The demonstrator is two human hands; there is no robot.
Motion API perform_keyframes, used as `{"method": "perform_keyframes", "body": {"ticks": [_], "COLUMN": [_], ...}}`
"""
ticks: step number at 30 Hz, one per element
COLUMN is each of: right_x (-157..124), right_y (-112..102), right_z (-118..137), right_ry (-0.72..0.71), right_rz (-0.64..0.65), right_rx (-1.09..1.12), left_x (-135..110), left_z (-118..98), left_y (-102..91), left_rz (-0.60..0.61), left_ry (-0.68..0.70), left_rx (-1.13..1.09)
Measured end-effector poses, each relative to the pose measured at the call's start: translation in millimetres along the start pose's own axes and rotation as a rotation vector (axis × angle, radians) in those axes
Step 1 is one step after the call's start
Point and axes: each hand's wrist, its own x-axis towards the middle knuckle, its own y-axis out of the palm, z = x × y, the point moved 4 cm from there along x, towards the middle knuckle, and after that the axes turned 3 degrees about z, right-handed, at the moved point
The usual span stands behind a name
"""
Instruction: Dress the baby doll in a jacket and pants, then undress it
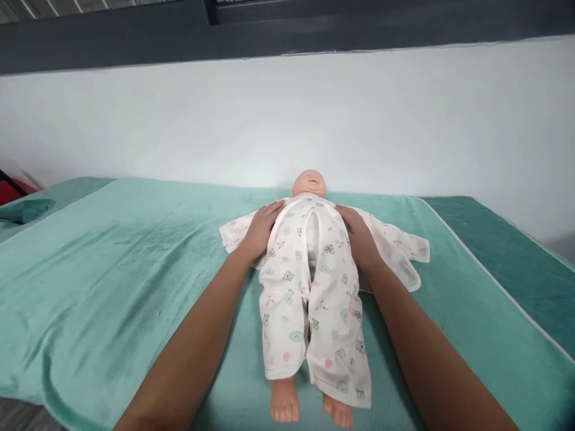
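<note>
A baby doll (pixel 309 182) lies on its back with its head toward the wall and its bare feet toward me. It wears white trousers (pixel 287 287) printed with small green bears, with an open slit at the crotch. A matching white shirt (pixel 406 244) is spread out under and beside it, sleeves to both sides. My left hand (pixel 265 226) rests against the trousers' left edge near the waist, fingers stretched out. On the opposite edge lies my right hand (pixel 358 232), its fingers extended along the waist and partly hidden. Both thumbs are out of sight.
A light green blanket (pixel 112 269) with some folds covers the surface under the doll. Darker green cloth (pixel 516 257) shows at the right. Behind stands a white wall (pixel 202 126) below a dark frame (pixel 112 36). Something red (pixel 9 191) sits at the far left.
</note>
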Motion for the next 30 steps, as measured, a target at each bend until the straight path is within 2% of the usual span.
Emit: {"method": "perform_keyframes", "body": {"ticks": [3,5,8,13,16,18,23,30], "right_x": [-15.6,-22.4,-26.4,-30.7,-34.2,-35.5,-35.9,-36.5], "right_y": [-6.0,-7.5,-6.9,-5.8,-8.8,-10.5,-8.8,-6.8], "right_z": [1.6,1.5,2.1,1.4,0.8,1.0,3.7,3.8], "right_ry": [0.231,0.380,0.488,0.598,0.650,0.665,0.685,0.701], "right_rz": [-0.092,-0.048,0.065,0.258,0.385,0.421,0.350,0.308], "right_rx": [-0.010,-0.027,0.037,0.410,0.484,0.520,0.600,0.568], "left_x": [-11.7,-19.2,-29.7,-43.8,-47.4,-48.6,-48.5,-48.5], "left_z": [-11.1,-17.5,-23.7,-23.9,-23.6,-22.8,-19.3,-21.2], "left_y": [-4.5,-7.3,-10.1,-6.7,-4.6,-2.3,2.1,-0.6], "left_rz": [-0.043,-0.089,-0.119,0.024,0.099,0.137,0.159,0.225], "left_ry": [-0.026,-0.079,-0.228,-0.535,-0.632,-0.685,-0.748,-0.784], "left_rx": [-0.013,-0.008,-0.103,-0.455,-0.613,-0.724,-0.941,-1.029]}}
